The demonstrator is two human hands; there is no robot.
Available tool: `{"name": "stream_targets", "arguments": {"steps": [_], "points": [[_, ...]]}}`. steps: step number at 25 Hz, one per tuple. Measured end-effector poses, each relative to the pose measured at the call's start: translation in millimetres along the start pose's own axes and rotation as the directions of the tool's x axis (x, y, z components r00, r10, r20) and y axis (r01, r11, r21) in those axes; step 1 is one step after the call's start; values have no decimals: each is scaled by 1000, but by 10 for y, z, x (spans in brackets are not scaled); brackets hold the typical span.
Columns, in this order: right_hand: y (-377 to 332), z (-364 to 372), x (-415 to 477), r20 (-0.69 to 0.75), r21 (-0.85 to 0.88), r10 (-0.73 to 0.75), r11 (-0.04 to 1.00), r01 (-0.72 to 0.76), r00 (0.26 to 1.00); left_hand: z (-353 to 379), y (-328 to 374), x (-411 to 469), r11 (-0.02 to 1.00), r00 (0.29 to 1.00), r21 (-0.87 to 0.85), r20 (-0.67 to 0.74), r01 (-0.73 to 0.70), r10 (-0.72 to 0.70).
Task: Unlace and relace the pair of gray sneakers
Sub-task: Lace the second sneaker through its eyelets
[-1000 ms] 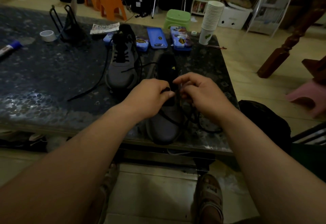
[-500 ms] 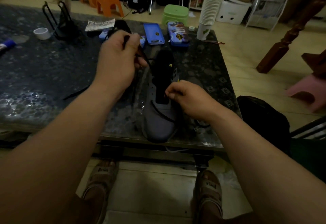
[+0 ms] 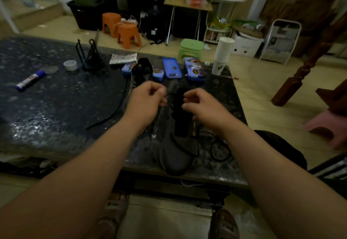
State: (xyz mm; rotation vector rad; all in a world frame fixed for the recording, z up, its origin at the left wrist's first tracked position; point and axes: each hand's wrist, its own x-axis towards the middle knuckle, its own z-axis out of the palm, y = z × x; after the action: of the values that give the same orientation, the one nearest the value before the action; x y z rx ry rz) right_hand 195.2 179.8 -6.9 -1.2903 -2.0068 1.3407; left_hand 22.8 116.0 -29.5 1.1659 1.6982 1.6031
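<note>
On the dark table (image 3: 56,107), left of centre, my left hand (image 3: 146,99) is curled, thumb against forefinger, pinching the black lace (image 3: 180,147). Just right of it and nearer lies the gray sneaker (image 3: 174,159), toe toward me, its long axis running near to far. Over its tongue my right hand (image 3: 199,105) is curled narrow; whether it pinches anything I cannot tell.

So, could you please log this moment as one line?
left hand: pinches lace | right hand: curled, hold unclear | near sneaker: lace loose
</note>
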Motion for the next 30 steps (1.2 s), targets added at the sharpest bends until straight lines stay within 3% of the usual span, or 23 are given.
{"name": "stream_targets", "arguments": {"steps": [2,5,8,10,11,14,17,21,25,28,30], "points": [[17,46,98,30,-132,36,991,-32,999,1,13,42,999,999,43,51,6,-9],[0,73,165,-169,-337,42,937,-98,985,-1,-59,75,990,992,65,-2,124,-124],[-19,204,111,-120,-674,-1,734,-81,993,117,-299,-50,940,960,229,62,253,-273],[-19,347,107,-60,-787,49,611,-78,997,212,-395,-111,928,949,268,109,260,-297],[-17,391,137,-48,-797,70,598,-81,996,240,-416,-121,931,953,261,99,254,-288],[-33,422,230,-56,-667,126,734,-131,990,218,-422,-181,921,950,284,86,265,-300],[-94,362,226,-175,-495,153,840,-221,973,184,-448,-229,914,938,309,143,262,-317],[-272,296,466,-280,-616,111,741,-267,953,195,-464,-275,912,937,317,147,260,-318],[-441,335,893,-151,-612,290,723,-320,945,172,-460,-305,899,925,341,164,274,-344],[-409,273,993,-149,-413,364,822,-393,919,175,-400,-272,889,911,371,201,268,-359],[-382,197,899,-145,-190,320,920,-344,936,176,-337,-254,890,923,383,188,246,-336]]}}
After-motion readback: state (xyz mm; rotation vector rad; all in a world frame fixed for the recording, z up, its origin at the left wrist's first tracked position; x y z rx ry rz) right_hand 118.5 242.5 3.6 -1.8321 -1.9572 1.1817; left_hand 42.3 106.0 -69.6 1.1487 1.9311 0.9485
